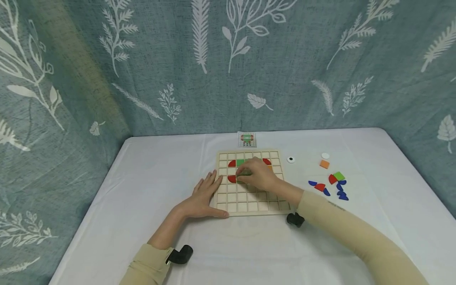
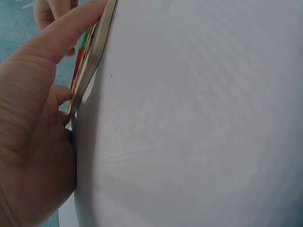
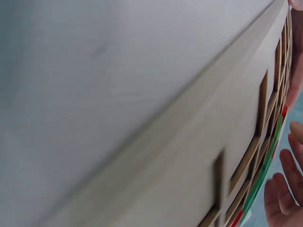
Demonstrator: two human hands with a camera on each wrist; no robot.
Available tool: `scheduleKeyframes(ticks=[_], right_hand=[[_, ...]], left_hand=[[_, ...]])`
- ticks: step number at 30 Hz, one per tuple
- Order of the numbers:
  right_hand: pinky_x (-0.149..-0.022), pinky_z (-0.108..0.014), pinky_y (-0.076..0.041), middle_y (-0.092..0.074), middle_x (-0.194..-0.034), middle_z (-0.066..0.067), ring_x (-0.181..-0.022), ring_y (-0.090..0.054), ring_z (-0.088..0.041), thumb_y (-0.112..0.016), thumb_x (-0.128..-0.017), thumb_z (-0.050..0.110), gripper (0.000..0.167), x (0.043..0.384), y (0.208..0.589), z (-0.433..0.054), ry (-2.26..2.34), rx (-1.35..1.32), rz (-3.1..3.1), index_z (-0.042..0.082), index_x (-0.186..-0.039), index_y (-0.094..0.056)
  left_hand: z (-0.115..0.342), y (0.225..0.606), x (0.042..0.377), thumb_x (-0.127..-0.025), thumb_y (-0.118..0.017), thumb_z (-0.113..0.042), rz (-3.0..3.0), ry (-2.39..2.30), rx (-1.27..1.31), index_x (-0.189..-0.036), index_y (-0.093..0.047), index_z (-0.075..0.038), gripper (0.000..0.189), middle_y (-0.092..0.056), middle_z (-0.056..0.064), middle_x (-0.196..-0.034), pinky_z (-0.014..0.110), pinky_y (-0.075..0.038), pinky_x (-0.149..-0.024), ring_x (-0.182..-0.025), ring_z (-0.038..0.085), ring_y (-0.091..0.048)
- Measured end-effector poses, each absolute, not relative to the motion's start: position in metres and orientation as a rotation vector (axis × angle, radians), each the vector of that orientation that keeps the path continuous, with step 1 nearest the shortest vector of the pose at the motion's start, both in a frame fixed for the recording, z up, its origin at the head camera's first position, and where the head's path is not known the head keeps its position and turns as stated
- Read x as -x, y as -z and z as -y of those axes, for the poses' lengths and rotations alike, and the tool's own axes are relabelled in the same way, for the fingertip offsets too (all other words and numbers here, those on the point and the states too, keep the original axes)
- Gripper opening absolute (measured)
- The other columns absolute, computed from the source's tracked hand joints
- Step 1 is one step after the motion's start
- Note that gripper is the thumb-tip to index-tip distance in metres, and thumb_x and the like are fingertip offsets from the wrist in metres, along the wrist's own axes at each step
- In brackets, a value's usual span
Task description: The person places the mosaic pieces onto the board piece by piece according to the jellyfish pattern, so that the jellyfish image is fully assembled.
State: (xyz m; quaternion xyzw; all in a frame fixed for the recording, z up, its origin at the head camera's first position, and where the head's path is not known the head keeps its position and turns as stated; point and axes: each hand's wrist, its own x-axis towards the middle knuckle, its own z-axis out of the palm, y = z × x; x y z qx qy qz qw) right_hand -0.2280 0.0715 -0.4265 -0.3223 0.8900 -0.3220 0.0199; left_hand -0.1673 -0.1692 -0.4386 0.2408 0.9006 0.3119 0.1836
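My right hand [image 1: 258, 174] is over the upper part of a square wooden grid board [image 1: 231, 198]. Its thumb and forefinger appear to pinch a small green tile [image 1: 245, 173], partly covered by the fingers. Beside the fingertips, red rounded pieces [image 1: 232, 179] and a green square [image 1: 240, 162] lie in the grid. Another red piece [image 1: 266, 161] shows past the knuckles; the hand hides the cells between. With fingers spread, my left hand [image 1: 201, 202] rests against the board's left side, its thumb at the near left corner. Its thumb also touches the board's edge [image 2: 97, 47] in the left wrist view.
A small pattern card [image 1: 247, 139] lies behind the board. Right of it are an eye disc [image 1: 291, 159], a white disc [image 1: 325, 156], an orange square [image 1: 324, 164], a light green square [image 1: 339, 176], red pieces [image 1: 320, 187] and several blue pieces [image 1: 342, 195] on the white-covered table [image 1: 171, 166].
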Motion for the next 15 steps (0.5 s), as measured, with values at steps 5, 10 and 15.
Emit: scheduleKeyframes(ticks=[5, 10, 15], right_hand=[[-0.090, -0.037, -0.047, -0.070, -0.099, 0.001, -0.099, -0.057, -0.020, -0.073, -0.089, 0.019, 0.010, 0.232, 0.427, -0.063, 0.919, 0.999, -2.745, 0.013, -0.096, -0.075], [-0.081, -0.033, -0.048, -0.068, -0.095, 0.002, -0.093, -0.055, -0.019, -0.074, -0.089, 0.021, 0.009, 0.232, 0.427, -0.060, 0.852, 1.007, -2.794, 0.015, -0.094, -0.075], [-0.085, -0.034, -0.050, -0.069, -0.101, 0.000, -0.097, -0.057, -0.019, -0.074, -0.089, 0.024, 0.017, 0.231, 0.426, -0.058, 0.797, 1.114, -2.771, 0.012, -0.102, -0.075]], left_hand=[[0.169, 0.440, 0.167, -0.077, -0.078, -0.052, -2.545, -0.852, -0.686, -0.157, -0.008, -0.006, 0.115, 0.012, 0.011, -0.162, 0.049, 0.008, -0.117, -0.148, 0.027, 0.014], [0.168, 0.439, 0.166, -0.077, -0.078, -0.052, -2.540, -0.855, -0.677, -0.157, -0.007, -0.007, 0.116, 0.013, 0.011, -0.162, 0.048, 0.008, -0.117, -0.147, 0.026, 0.015], [0.169, 0.438, 0.165, -0.078, -0.078, -0.052, -2.540, -0.851, -0.676, -0.157, -0.007, -0.007, 0.116, 0.013, 0.010, -0.162, 0.048, 0.008, -0.117, -0.147, 0.026, 0.015]])
